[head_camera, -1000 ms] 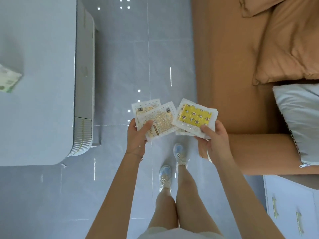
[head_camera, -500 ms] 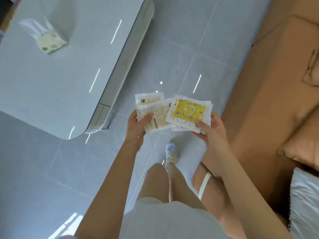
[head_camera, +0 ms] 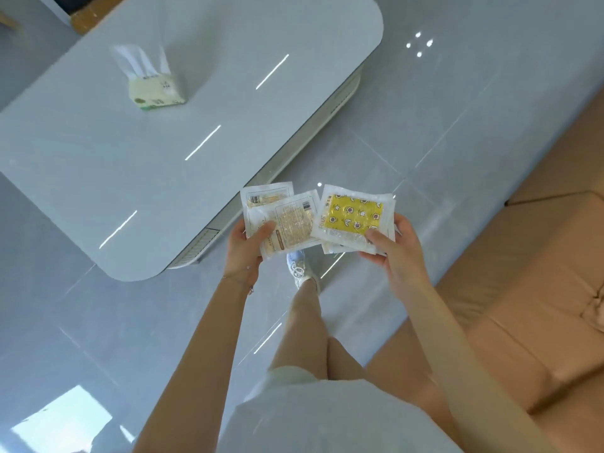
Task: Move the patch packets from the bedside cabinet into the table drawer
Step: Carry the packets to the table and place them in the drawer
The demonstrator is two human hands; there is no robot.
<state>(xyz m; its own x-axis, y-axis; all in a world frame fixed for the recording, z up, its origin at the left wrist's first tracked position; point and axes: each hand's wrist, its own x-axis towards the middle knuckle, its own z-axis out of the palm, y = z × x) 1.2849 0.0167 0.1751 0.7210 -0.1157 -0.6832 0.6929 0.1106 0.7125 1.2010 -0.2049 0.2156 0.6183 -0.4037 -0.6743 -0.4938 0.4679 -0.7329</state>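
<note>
My left hand [head_camera: 244, 250] grips two white patch packets with beige print [head_camera: 287, 220], thumb on top, fanned one over the other. My right hand [head_camera: 392, 246] pinches a packet with a yellow star-patterned patch [head_camera: 354, 215], with at least one more white packet tucked beneath it. Both hands hover over the floor, just off the near right corner of the grey table [head_camera: 163, 152]. A ribbed panel [head_camera: 196, 248] runs under that corner of the tabletop. No open drawer shows.
A green-and-cream tissue pack [head_camera: 153, 88] with tissues sticking up stands on the table at the far left. A tan-covered bed [head_camera: 539, 273] fills the right side. Glossy grey floor tiles [head_camera: 408, 125] run between table and bed. My legs and a white shoe [head_camera: 299, 266] are below the packets.
The view has swung left from the bed toward the table, which now fills the upper left. Both hands keep the same hold on the packets. The pillow has left the frame.
</note>
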